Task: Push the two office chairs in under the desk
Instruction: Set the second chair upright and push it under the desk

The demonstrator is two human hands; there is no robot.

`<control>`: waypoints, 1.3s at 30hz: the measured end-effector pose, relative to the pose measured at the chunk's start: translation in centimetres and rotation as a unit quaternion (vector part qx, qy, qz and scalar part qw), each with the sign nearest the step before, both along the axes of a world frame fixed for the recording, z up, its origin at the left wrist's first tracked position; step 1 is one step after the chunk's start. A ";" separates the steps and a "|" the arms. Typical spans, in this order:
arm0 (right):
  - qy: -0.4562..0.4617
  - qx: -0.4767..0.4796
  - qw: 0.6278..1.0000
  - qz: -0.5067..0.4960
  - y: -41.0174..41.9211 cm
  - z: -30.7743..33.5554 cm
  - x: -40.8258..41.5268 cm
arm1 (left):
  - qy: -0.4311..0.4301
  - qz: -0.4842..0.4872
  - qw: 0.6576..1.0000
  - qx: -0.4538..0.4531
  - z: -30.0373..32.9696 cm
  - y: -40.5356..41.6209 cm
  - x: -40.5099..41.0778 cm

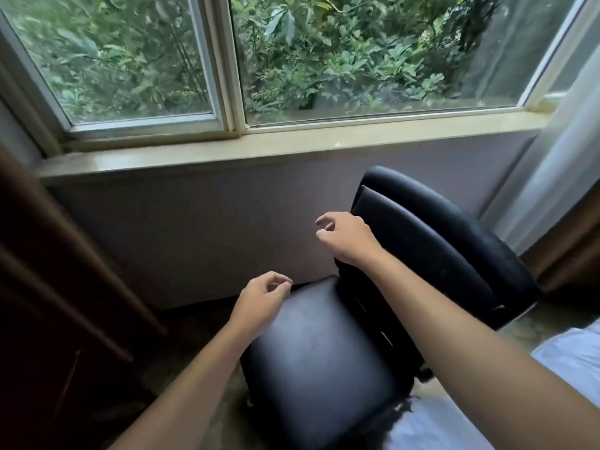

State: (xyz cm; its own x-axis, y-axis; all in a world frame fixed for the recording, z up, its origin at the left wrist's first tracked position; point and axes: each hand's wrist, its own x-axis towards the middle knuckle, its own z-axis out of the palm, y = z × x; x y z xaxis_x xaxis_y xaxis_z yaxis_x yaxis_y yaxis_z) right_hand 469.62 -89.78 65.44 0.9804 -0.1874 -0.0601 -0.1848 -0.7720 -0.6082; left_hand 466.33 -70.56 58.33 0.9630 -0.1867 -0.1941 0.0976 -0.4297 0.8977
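A window (357,60) over a pale sill (227,147) backed the scene. One black office chair (318,362) stood below it on the floor. The left hand (259,303) hovered loosely curled and empty over the seat's far-left corner; the right hand (344,238), half-open and empty, was at the backrest's top edge.

There is a single view, from a wide-angle camera worn on the person's head. It looks forward and steeply down, facing a window (324,60) and the wall below its sill (259,147). The lens bends straight lines, so the window frame and sill bow toward the edges. Both forearms enter from the bottom edge and reach away from the camera, with the left hand (263,300) and right hand (344,237) near the centre. A black office chair (318,352) sits close beneath, filling the lower middle. No second view shares the scene.
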 end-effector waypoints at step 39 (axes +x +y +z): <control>0.200 0.329 0.917 -0.103 -31.1 -6.6 3.2 | 0.090 -0.078 0.993 -0.021 -2.4 -32.2 1.6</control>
